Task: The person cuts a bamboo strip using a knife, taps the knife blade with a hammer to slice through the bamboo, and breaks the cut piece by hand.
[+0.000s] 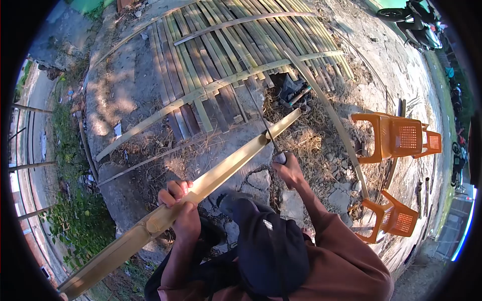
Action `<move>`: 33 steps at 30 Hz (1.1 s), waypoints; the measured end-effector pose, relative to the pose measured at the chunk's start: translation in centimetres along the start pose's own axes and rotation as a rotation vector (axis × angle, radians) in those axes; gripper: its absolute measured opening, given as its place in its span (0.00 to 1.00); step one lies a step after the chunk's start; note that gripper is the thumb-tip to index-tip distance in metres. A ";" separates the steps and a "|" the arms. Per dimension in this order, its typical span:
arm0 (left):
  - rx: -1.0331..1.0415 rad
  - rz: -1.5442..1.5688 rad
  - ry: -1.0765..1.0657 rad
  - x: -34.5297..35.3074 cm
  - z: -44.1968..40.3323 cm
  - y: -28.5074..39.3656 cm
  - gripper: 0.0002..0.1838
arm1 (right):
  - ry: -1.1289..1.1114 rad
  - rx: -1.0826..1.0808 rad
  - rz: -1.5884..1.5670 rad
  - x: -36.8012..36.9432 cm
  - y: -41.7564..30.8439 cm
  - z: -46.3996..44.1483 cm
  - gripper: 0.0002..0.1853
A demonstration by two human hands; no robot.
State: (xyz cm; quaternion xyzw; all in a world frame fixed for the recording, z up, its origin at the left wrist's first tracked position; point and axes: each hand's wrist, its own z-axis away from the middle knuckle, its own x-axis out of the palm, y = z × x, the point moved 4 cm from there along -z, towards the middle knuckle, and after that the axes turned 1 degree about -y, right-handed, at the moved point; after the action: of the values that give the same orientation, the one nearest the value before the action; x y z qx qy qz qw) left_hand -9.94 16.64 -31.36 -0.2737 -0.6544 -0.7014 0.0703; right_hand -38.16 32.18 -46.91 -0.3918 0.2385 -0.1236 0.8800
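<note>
A long split bamboo pole [226,159], pale and hollow on its inner side, runs diagonally from the lower left to the upper middle. My left hand [182,203] is wrapped round it near a node. My right hand [289,171] grips the handle of a machete [258,110], whose long, thin, dark blade points up and away. The blade crosses the pole close to its far end, by another node. Whether its edge is into the bamboo or only resting against it, I cannot tell.
Ahead lies a panel of bamboo slats [211,55] with crosswise strips. A long bamboo strip [331,115] slants down on the right, near orange plastic chairs [396,135]. Shavings [309,143] and broken concrete [339,200] cover the ground. A motorcycle [416,25] stands at the upper right.
</note>
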 end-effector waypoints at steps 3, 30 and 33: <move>0.051 -0.022 -0.068 -0.1 0.0 0.4 0.24 | -0.079 -0.096 0.083 1.3 -2.9 3.2 0.17; 0.063 -0.117 -0.126 0.6 1.3 0.5 0.23 | 0.038 -0.139 0.198 -2.9 -1.1 0.1 0.13; 0.183 -0.106 -0.266 0.8 1.3 1.3 0.23 | 0.011 -0.133 0.280 -2.4 -3.1 2.2 0.15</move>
State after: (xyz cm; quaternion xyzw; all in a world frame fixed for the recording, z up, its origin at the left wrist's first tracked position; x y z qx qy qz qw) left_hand -9.64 17.91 -29.80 -0.3216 -0.7325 -0.5994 -0.0296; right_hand -39.15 32.48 -42.52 -0.4115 0.3032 0.0145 0.8594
